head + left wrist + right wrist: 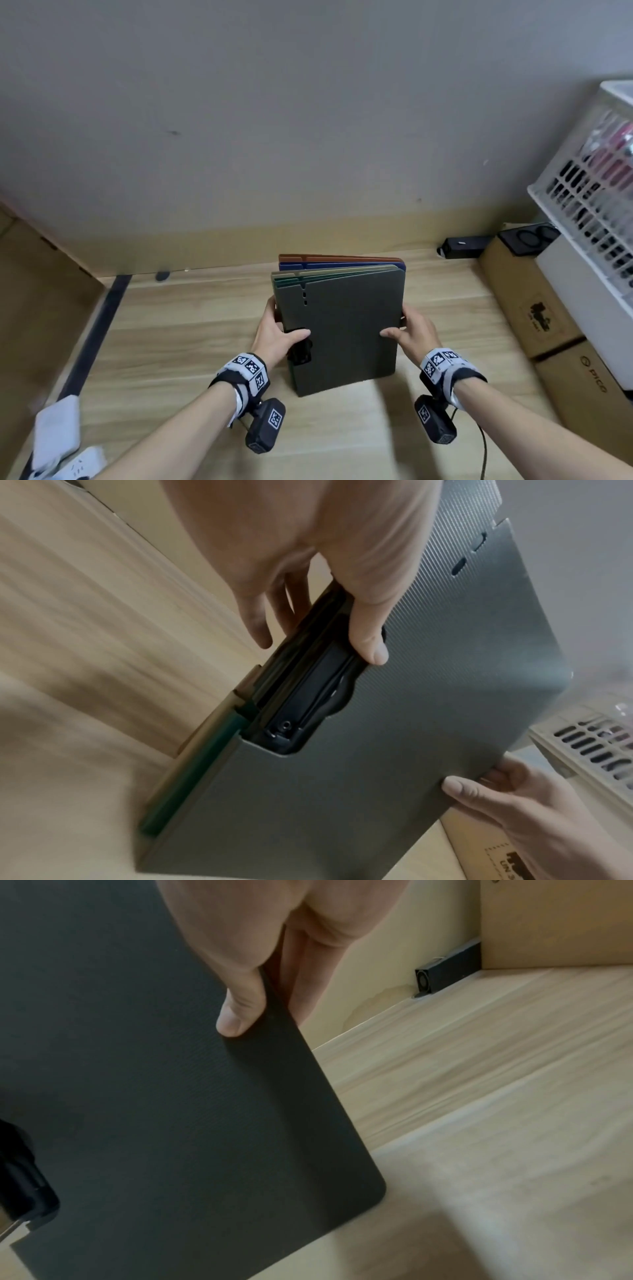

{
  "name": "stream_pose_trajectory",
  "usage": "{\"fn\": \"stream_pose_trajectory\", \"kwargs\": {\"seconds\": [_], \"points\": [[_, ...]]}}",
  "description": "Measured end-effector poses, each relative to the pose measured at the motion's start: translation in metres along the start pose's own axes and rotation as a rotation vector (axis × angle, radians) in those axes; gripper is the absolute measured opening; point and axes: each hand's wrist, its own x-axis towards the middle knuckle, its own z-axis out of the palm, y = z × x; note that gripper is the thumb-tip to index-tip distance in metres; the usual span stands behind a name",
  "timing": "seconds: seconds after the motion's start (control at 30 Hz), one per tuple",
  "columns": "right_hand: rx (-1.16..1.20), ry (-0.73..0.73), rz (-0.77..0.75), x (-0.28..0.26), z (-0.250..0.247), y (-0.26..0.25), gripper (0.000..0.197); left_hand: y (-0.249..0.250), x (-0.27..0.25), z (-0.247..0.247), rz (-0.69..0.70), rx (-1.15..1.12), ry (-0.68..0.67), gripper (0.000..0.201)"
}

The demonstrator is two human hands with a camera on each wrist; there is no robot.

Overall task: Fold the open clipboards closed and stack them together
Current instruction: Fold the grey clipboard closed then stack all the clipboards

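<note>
Top clipboard (346, 329) cover: matt dark grey-green plastic, fine woven-rib texture. Clip (308, 696) at its left edge: black plastic, slight sheen. Table (171, 342), lower frame: pale wood-grain laminate, smooth. Boxes (534, 308), right: brown cardboard, matt. Basket (582, 192), upper right: white lattice plastic. Wall (274, 120): flat matt paint.

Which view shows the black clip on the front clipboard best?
Left wrist: the black clip fills mid-frame, the left hand gripping its top. Head view shows it small; right wrist catches only a corner.
</note>
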Motion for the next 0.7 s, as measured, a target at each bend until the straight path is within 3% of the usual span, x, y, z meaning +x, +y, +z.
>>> {"fn": "stream_pose_trajectory", "kwargs": {"seconds": [0.2,0.3,0.47,0.57,0.63,0.7], "points": [[0.069,0.071,0.032,0.017,-0.005,-0.01,0.036,0.016,0.018,-0.001,0.081,0.054,0.058,0.074],[0.094,0.074,0.039,0.019,-0.006,-0.011,0.033,0.012,0.022,-0.004,0.075,0.059,0.017,0.076],[0.307,0.016,-0.01,0.012,-0.023,-0.032,0.037,0.013,0.021,-0.011,0.063,0.085,-0.066,0.08],[0.522,0.021,-0.1,0.005,-0.04,-0.055,0.054,0.023,0.016,-0.012,0.129,0.065,-0.091,0.073],[0.551,0.102,-0.137,0.005,-0.051,-0.071,0.064,0.033,0.011,-0.014,0.148,-0.023,-0.08,0.082],[0.598,0.142,-0.17,0.008,-0.057,-0.085,0.06,0.043,0.008,-0.015,0.147,-0.151,-0.052,0.098]]}}
